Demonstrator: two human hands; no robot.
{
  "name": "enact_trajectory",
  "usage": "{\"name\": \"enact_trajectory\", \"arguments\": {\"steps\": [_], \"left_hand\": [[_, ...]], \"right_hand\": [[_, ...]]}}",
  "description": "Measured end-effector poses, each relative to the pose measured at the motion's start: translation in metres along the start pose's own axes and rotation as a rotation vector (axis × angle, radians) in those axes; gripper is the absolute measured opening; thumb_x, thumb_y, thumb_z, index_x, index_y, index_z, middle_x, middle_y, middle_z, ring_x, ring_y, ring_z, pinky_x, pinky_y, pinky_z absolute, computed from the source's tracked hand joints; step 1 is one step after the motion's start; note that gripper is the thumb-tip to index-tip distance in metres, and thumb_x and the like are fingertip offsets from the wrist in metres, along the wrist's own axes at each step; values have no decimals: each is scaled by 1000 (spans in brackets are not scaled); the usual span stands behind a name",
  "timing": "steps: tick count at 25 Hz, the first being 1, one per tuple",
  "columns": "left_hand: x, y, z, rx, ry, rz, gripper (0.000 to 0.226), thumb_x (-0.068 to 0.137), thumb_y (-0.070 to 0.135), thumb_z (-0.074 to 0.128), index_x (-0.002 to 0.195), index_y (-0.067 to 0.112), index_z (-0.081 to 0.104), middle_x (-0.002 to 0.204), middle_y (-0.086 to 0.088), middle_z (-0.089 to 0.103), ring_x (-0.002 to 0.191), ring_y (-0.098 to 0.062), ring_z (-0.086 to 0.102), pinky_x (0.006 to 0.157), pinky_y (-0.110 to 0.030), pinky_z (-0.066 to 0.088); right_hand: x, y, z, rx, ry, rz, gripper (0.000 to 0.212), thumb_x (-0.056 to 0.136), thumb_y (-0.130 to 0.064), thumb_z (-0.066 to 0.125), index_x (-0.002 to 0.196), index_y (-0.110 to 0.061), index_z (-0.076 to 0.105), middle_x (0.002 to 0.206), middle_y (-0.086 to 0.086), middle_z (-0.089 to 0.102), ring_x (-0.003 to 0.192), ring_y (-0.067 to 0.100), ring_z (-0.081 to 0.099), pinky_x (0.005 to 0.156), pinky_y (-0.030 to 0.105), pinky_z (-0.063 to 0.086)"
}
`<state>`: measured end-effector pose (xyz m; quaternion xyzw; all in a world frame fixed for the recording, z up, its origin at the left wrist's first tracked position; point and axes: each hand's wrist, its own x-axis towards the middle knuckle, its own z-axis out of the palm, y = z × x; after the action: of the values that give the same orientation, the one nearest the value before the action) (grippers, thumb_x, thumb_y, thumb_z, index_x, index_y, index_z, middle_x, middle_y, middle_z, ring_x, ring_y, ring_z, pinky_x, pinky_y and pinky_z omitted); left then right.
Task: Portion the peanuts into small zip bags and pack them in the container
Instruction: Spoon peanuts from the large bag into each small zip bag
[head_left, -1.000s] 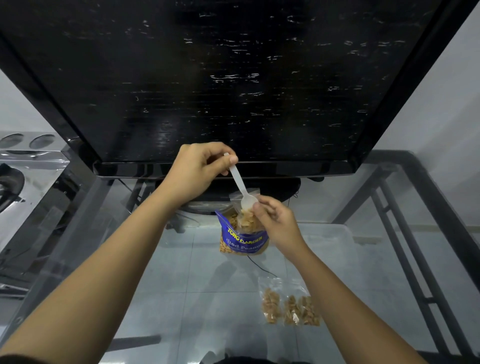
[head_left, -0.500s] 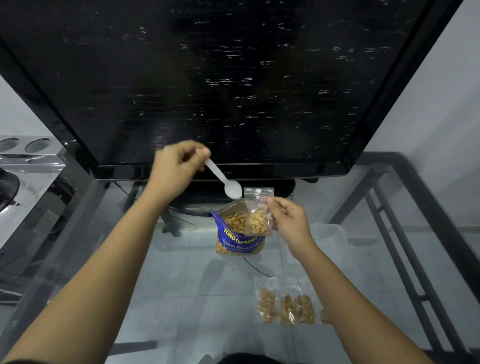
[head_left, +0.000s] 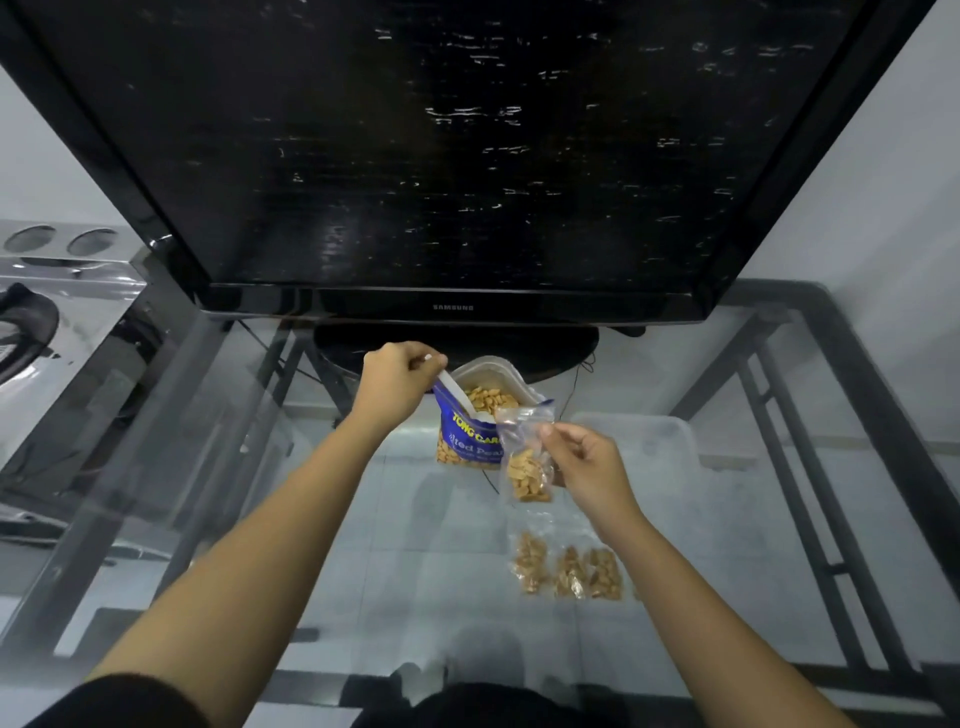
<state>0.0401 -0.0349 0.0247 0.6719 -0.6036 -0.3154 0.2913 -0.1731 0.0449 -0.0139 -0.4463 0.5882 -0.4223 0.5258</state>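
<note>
Right now we see the left hand (head_left: 397, 376) curled round the handle of a white plastic spoon (head_left: 456, 396), whose bowl end dips into the open mouth of the peanut bag (head_left: 470, 441) standing on the glass table (head_left: 415, 545). The spoon's long axis slants from that hand down and to the right. The right hand (head_left: 584, 462) pinches the top edge of a small zip bag (head_left: 524, 460) between thumb and fingertips. The bag hangs upright, mouth up, with peanuts heaped in its lower half.

What the next move turns on, we judge, is the short gap between the two mouths. The small bag hangs just right of the big bag's opening and nearer to us, overlapping its front. A loaded spoon would travel only a little right and toward us. The left hand is nearer the peanuts. The right is nearer the clear container (head_left: 670, 441), which sits just beyond it on the right. Three filled bags (head_left: 569, 571) lie flat on the table, closer to us, not yet packed.

On the peanut bag we read yellow "TONG" and the start of a second word, then white "ted Pea" below; the rest is covered. The television (head_left: 453, 307) bezel reads "SAMSUNG".
</note>
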Motion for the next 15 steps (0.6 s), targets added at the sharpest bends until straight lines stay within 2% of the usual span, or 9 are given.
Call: {"name": "enact_trajectory", "arguments": {"steps": [2,4,6,8,12,14,15], "left_hand": [[-7,-2,-5,14,-18,57,19,91,23,57,97,9,68,82,-2,69,70,1,61,61,-4,42],[-11,-5,-6,50,15,71,19,91,23,57,95,9,68,76,0,67,65,3,58,56,1,40],[-14,-7,-4,68,36,65,20,91,23,57,95,7,69,73,1,64,61,3,55,53,2,37],[-17,-8,0,68,46,66,20,90,23,58,96,6,69,72,0,64,59,2,54,51,2,36],[-22,2,-1,68,105,134,17,89,21,59,92,8,69,74,0,65,61,4,54,56,3,35],[-26,12,-7,86,155,202,16,88,20,60,91,8,70,70,3,61,59,4,52,56,2,35],[-29,15,-12,79,199,224,16,88,21,60,91,9,71,70,4,61,59,3,52,56,0,37]], "right_hand": [[-8,20,8,-60,-13,50,12,91,-20,57,89,-20,68,70,-7,68,61,5,63,55,19,51],[-14,44,18,-109,-33,127,9,90,-19,58,91,-16,67,80,1,69,63,8,63,54,19,51],[-19,65,25,-200,-62,190,10,90,-18,58,97,-15,65,88,5,68,62,9,62,53,17,51],[-20,80,27,-365,-67,214,19,90,-19,58,107,-12,63,92,6,68,66,10,61,59,13,49],[-20,84,25,-843,-55,85,40,87,-26,60,123,-9,54,113,11,64,98,25,62,84,28,47],[-20,76,23,-1026,-60,-25,43,89,-28,56,128,-9,48,123,11,55,111,28,54,91,34,46],[-20,70,21,-1033,-40,-85,42,90,-27,55,127,-9,49,124,10,53,113,27,50,91,35,45]]}}
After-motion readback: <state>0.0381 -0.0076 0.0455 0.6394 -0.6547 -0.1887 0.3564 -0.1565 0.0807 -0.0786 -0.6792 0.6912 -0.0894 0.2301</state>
